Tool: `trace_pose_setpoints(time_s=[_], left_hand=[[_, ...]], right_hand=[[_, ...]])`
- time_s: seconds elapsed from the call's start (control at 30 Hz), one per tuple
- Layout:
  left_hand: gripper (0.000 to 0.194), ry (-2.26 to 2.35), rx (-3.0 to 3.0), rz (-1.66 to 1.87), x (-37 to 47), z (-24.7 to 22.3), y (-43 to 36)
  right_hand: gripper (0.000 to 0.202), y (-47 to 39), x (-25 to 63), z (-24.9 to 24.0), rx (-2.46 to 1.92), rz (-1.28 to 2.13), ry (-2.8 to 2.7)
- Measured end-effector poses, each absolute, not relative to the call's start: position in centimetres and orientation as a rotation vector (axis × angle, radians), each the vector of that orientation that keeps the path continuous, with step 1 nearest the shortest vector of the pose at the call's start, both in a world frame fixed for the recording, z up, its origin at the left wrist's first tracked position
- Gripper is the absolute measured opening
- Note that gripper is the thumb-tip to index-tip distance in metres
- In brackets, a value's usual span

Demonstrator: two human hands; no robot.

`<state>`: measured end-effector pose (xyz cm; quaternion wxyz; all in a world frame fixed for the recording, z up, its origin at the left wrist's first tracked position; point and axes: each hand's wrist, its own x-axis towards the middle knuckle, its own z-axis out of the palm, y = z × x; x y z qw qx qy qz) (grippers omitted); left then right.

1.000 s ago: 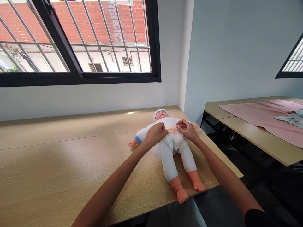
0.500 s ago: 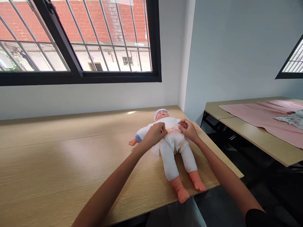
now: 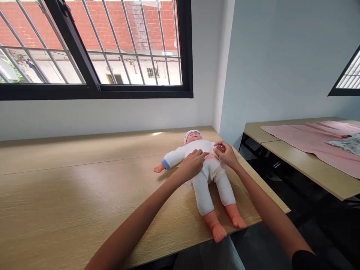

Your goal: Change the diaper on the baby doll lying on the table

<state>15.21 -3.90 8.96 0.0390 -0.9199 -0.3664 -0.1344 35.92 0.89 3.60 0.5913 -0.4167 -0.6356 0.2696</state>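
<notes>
While table [image 3: 84, 195] by window [image 3: 146, 91] bears doll [image 3: 204, 195], left hand [image 3: 192, 164], right hand [image 3: 227, 155] narrow; grasp unclear.

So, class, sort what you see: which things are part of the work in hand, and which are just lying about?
In the work:
- left hand and right hand, at the doll's waist
- doll, on its back
- diaper on it
- near table beneath

Just lying about:
- pink cloth on the other table
- patterned fabric on that cloth
</notes>
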Motion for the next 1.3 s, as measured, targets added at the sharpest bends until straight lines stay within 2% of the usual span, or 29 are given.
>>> trace_pose_setpoints(time_s=[0.07, 0.2, 0.33, 0.57, 0.9, 1.13, 1.3], left_hand=[[0.055, -1.076, -2.828, -0.396, 15.3, 8.6, -3.9], [0.048, -0.988, -2.878, -0.392, 15.8, 7.5, -3.8], [0.055, -0.994, -2.854, -0.391, 16.2, 6.7, -3.7], [0.055, -1.026, -2.810, -0.385, 16.9, 7.0, -3.6], [0.045, -0.943, -2.847, -0.416, 19.0, 7.3, -2.3], [0.028, -0.902, -2.806, -0.336, 21.1, 7.7, -1.9], [0.030, -0.886, -2.820, -0.356, 21.6, 7.2, -1.6]], right_hand=[[0.023, 0.7, 36.1, 4.0, -0.989, 0.588, -1.484], [0.020, 0.2, 36.1, 4.6, -1.041, 0.466, -1.473], [0.017, -0.5, 35.8, 5.1, -1.060, 0.345, -1.450], [0.014, -1.1, 35.5, 5.9, -1.071, 0.247, -1.241], [0.017, -0.3, 36.2, 5.5, -1.068, 0.232, -1.087], [0.018, 0.1, 36.2, 5.0, -1.080, 0.210, -1.067], [0.017, -0.1, 35.6, 4.6, -1.072, 0.223, -1.165]])
